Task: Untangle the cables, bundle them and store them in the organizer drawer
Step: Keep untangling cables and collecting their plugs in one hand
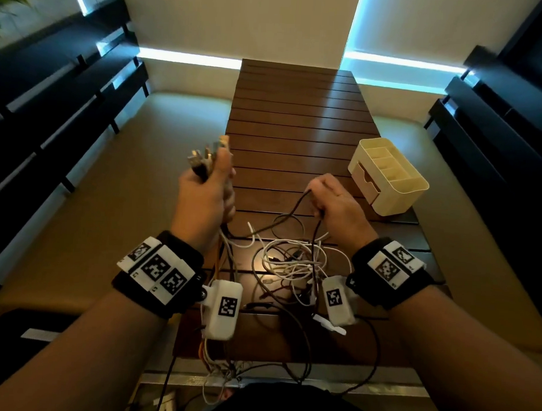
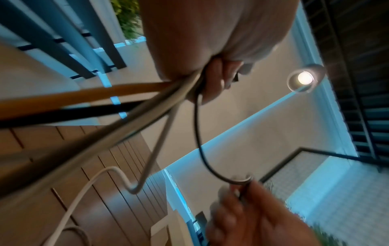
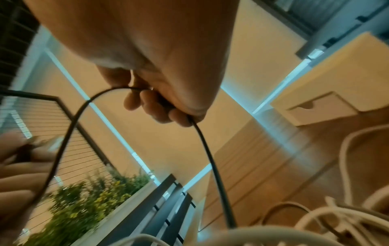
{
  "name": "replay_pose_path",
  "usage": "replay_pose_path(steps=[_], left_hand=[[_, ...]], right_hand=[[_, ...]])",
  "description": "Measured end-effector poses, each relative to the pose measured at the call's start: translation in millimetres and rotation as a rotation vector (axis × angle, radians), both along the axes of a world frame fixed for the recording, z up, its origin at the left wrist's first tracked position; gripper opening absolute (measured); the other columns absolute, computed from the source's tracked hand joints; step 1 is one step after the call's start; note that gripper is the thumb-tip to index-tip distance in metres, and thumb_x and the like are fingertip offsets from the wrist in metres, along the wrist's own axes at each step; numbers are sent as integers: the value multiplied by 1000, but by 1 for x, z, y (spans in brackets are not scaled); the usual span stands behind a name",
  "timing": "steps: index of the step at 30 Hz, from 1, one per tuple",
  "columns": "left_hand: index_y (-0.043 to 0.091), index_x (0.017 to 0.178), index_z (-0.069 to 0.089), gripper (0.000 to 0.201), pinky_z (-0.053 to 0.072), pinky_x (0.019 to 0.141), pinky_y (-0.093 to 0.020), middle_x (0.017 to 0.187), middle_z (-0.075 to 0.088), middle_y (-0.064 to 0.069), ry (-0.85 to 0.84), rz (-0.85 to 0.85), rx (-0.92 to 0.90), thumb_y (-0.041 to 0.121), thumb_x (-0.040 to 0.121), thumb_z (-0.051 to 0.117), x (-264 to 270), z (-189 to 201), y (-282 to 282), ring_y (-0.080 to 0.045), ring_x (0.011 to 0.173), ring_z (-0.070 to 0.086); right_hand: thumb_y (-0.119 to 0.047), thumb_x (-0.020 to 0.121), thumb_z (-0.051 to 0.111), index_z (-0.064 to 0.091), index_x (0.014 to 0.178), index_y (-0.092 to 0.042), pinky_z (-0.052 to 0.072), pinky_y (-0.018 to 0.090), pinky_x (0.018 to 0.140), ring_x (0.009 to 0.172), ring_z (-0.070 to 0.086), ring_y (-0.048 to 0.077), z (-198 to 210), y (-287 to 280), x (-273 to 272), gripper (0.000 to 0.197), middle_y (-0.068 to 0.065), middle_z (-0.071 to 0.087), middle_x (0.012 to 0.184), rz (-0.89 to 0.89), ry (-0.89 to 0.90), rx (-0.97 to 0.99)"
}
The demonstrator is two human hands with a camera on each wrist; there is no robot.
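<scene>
A tangle of white and dark cables (image 1: 292, 267) lies on the wooden slatted table (image 1: 297, 120) between my wrists. My left hand (image 1: 207, 187) is raised at the table's left edge and grips a bunch of cable ends (image 1: 203, 160), their plugs sticking up above the fist; orange, black and white cables (image 2: 147, 103) run down from the left hand (image 2: 210, 69). My right hand (image 1: 328, 201) is curled round a black cable (image 3: 202, 149) that loops from the right hand (image 3: 160, 99) down into the tangle. The cream organizer (image 1: 390, 175) stands at the right, its small drawer (image 1: 367, 184) facing the hand.
Dark benches (image 1: 52, 105) flank the table on both sides. Several cables hang over the table's near edge (image 1: 227, 373) toward my lap. A planter with green plants (image 3: 88, 208) shows in the right wrist view. The far half of the table holds nothing I can see.
</scene>
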State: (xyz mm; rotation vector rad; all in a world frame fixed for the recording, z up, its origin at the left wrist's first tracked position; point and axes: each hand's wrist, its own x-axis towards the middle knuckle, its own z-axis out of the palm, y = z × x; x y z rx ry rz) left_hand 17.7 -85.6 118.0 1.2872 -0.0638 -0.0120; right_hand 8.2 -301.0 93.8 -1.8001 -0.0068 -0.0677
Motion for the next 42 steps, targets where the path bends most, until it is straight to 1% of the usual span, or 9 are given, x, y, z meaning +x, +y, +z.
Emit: replay_pose_path(steps=[5, 11, 20, 22, 25, 29, 35, 38, 42], left_hand=[[10, 84, 52, 35, 27, 39, -21, 55, 31, 4, -80, -145, 167, 39, 80, 72, -12, -6, -14, -10, 40, 26], [4, 84, 58, 24, 33, 42, -22, 52, 42, 8, -127, -309, 238, 21, 80, 75, -16, -7, -23, -9, 42, 35], [25, 59, 57, 34, 28, 46, -25, 49, 36, 8, 4, -52, 210, 14, 88, 71, 7, -10, 16, -12, 40, 27], [24, 65, 58, 27, 30, 50, -27, 45, 40, 10, 7, -60, 424, 18, 87, 72, 8, -14, 24, -9, 41, 32], [21, 75, 63, 16, 36, 58, -29, 43, 49, 17, 12, -28, 616, 23, 86, 74, 9, -17, 25, -1, 43, 41], [25, 76, 67, 12, 40, 66, -36, 52, 52, 15, -12, 172, 500, 27, 84, 76, 16, -13, 27, -10, 53, 45], [11, 80, 65, 17, 33, 42, -24, 49, 42, 9, -42, -167, 416, 23, 85, 75, 2, -7, -3, -9, 42, 35], [-10, 94, 63, 36, 33, 42, -21, 52, 44, 5, -14, -267, 394, 23, 84, 75, 2, -10, -7, -9, 43, 35], [18, 73, 68, 16, 31, 42, -24, 51, 40, 3, -16, -375, 399, 26, 88, 71, 2, -9, 0, -12, 43, 33]], right_hand=[[-33, 103, 48, 53, 82, -34, 41, 24, 59, 58, 47, 3, 14, 17, -11, 21, -7, 52, 69, 82, -151, -312], [-27, 99, 57, 55, 86, -38, 50, 21, 65, 74, 59, 4, 25, 31, -12, 18, -12, 62, 80, 94, -301, -281], [-32, 101, 53, 61, 88, -28, 48, 36, 63, 60, 53, 14, -16, -2, -13, 16, -7, 56, 65, 89, 3, -247], [-32, 101, 53, 63, 87, -27, 47, 33, 60, 57, 52, 12, -26, -8, -11, 17, -12, 55, 60, 42, 88, -145], [-30, 99, 57, 68, 87, -28, 43, 21, 64, 64, 54, -1, -19, -11, -6, 16, -18, 60, 68, -30, 67, -337], [-30, 98, 58, 73, 101, -21, 48, 21, 75, 83, 61, 3, -3, -11, -2, 17, -9, 67, 90, 48, -33, -628], [-27, 98, 58, 71, 95, -13, 48, 27, 74, 79, 57, 11, 17, 21, 3, 19, -4, 62, 86, 251, -316, -823], [-20, 96, 59, 70, 96, -13, 42, 14, 70, 74, 52, 3, 23, 30, 2, 13, -8, 60, 85, 239, -386, -749], [-24, 94, 63, 67, 96, -18, 42, 10, 65, 71, 54, -1, 21, 30, -2, 6, -14, 57, 81, 156, -361, -624]])
